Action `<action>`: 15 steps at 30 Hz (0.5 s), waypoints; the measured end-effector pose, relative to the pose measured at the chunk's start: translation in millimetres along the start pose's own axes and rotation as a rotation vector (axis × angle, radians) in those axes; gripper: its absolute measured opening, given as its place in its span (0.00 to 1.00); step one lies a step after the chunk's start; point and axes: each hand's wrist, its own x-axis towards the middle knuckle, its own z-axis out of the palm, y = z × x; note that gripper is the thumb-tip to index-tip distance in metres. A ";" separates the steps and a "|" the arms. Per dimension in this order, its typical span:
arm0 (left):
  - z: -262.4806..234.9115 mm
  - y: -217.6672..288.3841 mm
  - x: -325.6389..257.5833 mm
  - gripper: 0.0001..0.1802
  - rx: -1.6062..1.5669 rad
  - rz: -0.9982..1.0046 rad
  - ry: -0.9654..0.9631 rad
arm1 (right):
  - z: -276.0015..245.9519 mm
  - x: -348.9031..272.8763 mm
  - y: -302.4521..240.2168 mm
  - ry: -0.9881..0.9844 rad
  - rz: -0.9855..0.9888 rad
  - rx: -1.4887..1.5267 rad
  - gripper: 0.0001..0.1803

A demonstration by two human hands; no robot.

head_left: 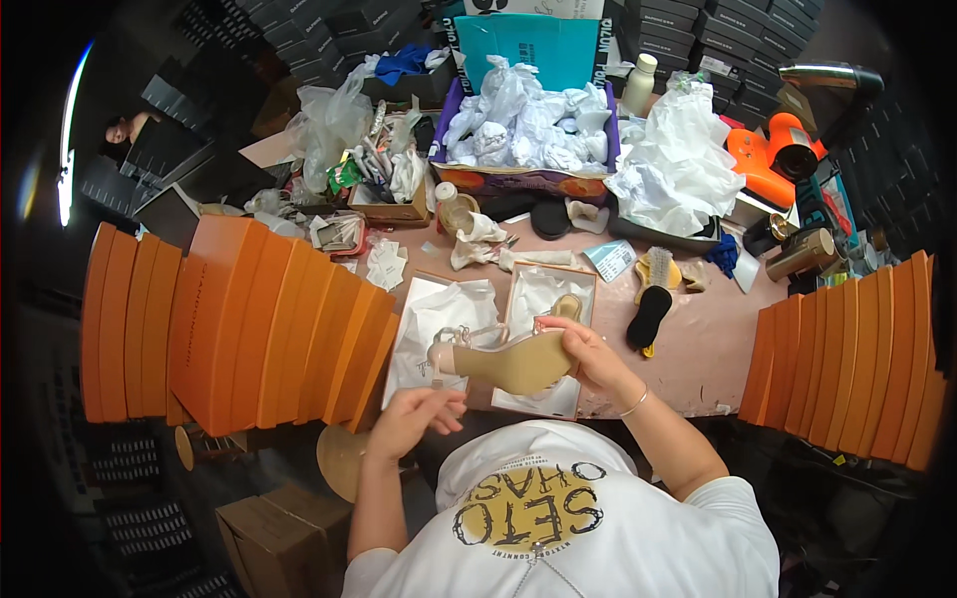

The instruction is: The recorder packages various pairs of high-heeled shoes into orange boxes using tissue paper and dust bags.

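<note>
A beige-soled sandal with pale, see-through straps (523,365) is held above the pinkish counter (688,377), in front of the person's chest. Its sole faces up toward the camera, its heel end points left and its toe end right. The right hand (596,361) grips it at the forefoot, the fingers clamped on the edge of the sole. The left hand (424,413) is just below the heel end; its fingers are loosely curled, hold nothing that shows, and look apart from the sandal.

Under the hands two shallow box halves lie side by side: a left one lined with white tissue paper (454,296), and a right one, also papered, where a second sandal with a golden-beige insole (566,307) rests, partly hidden behind the right hand. To the right lie a black oval pad (649,317) and a brush with grey bristles (656,267). Rows of upright orange shoe boxes stand at the left (269,329) and right (847,359).

The step in hand appears to be turning the sandal over and checking its underside. Judging from this pose, the next move calls for a steady right grip while the left fingers support the heel or straighten the thin straps, without bending them.
</note>
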 end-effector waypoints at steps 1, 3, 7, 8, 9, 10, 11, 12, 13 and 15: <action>-7.9 18.7 -12.1 0.18 0.036 0.039 -0.010 | -3.3 -1.0 -0.6 0.001 0.071 0.100 0.32; -26.2 42.5 -21.8 0.20 0.066 0.110 -0.055 | 4.9 -3.2 -8.7 -0.020 0.102 0.164 0.31; -42.3 70.7 20.8 0.27 0.052 0.248 0.006 | 6.8 2.2 -3.7 -0.112 0.121 0.209 0.31; -35.1 66.8 39.6 0.30 0.023 0.272 0.032 | 5.8 3.5 -0.6 -0.138 0.112 0.219 0.31; -28.1 50.4 55.0 0.32 -0.073 0.207 -0.057 | 9.5 6.8 1.8 -0.207 0.128 0.231 0.30; -19.6 29.7 73.8 0.36 -0.172 0.146 -0.152 | 15.1 11.3 4.5 -0.272 0.143 0.236 0.28; -4.8 10.4 84.4 0.41 -0.308 -0.034 -0.225 | 19.6 13.9 6.3 -0.321 0.151 0.244 0.27; 15.4 -1.3 90.2 0.44 -0.408 -0.175 -0.347 | 25.8 15.9 11.9 -0.301 0.133 0.168 0.26; 35.9 -27.4 97.5 0.43 -0.536 -0.172 -0.406 | 31.0 19.6 16.2 -0.276 0.121 0.093 0.24; 56.1 -52.8 93.2 0.43 -0.802 -0.330 -0.450 | 29.2 23.1 14.7 -0.202 0.160 -0.296 0.23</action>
